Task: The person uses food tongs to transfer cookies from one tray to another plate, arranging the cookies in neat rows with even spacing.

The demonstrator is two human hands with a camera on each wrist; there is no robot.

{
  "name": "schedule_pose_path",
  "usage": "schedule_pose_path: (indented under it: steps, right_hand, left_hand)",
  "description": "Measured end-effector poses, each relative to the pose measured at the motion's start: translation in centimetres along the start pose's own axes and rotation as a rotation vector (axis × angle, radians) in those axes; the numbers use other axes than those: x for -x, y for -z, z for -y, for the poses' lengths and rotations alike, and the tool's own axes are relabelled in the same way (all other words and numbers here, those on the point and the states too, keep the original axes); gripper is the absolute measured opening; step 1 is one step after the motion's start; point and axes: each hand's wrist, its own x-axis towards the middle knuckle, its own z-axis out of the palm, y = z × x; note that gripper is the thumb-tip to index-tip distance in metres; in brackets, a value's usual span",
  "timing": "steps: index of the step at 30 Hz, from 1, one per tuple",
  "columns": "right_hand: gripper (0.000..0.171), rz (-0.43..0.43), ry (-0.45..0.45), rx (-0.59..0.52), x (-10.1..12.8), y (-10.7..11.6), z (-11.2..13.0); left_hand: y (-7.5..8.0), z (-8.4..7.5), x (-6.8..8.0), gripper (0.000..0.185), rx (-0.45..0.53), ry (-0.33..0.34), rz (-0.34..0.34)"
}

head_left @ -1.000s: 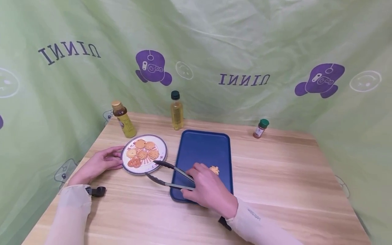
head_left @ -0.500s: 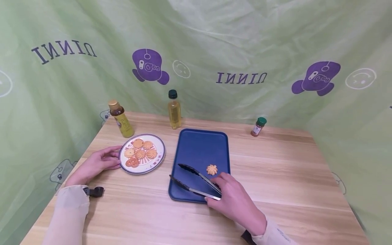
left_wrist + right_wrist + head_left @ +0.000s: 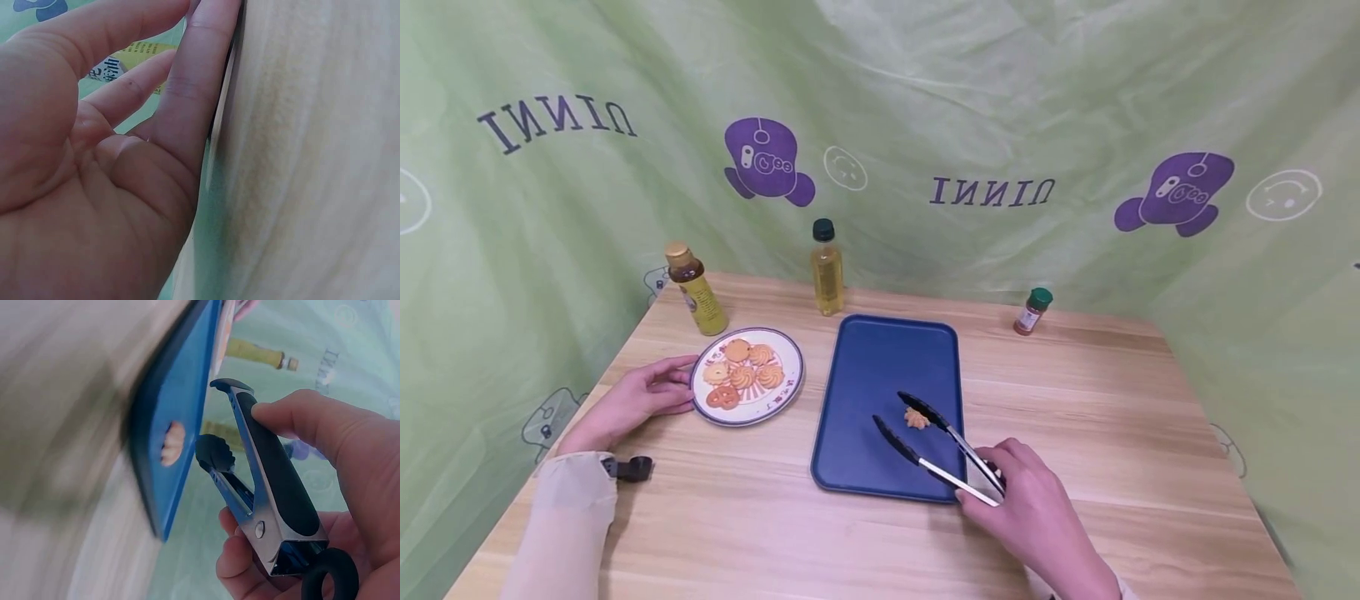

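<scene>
My right hand (image 3: 1037,508) grips a pair of metal tongs (image 3: 942,474) with black tips, their arms spread apart with nothing between the tips. They hang over the dark blue tray (image 3: 887,358), and the farther arm overlaps a star-shaped cookie (image 3: 915,419) lying there. In the right wrist view, thumb and fingers press the tongs (image 3: 275,465) from both sides, the tips apart from the cookie (image 3: 173,442). On the left, my left hand (image 3: 632,408) rests on the table, its extended fingertips at the rim of a white plate (image 3: 781,402) that bears several cookies (image 3: 742,377).
Behind the plate stands a brown-and-yellow bottle (image 3: 703,304) with a tan cap. An oil bottle (image 3: 828,279) with a dark cap is behind the tray. At the back right is a small green-capped spice jar (image 3: 1030,313). A green printed curtain (image 3: 880,100) surrounds the wooden table (image 3: 737,517).
My right hand has drawn the spread tongs rightward, from beside the plate to over the cookie in the tray. My left hand has stayed at the plate's rim.
</scene>
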Motion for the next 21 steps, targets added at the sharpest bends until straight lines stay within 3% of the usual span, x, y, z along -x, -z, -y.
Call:
schedule_pose_path:
  steps: [9,21]
  right_hand:
    - [0.046,-0.077,-0.003,0.018,1.2,-0.4,-2.1]
    - [0.045,-0.135,0.04,0.041,1.7,-1.0,-2.8]
  left_hand:
    - [0.0,-0.2,0.1,0.075,-0.013,-0.002,0.002]
    - [0.0,-0.4,0.2,0.076,0.015,0.009,0.003]
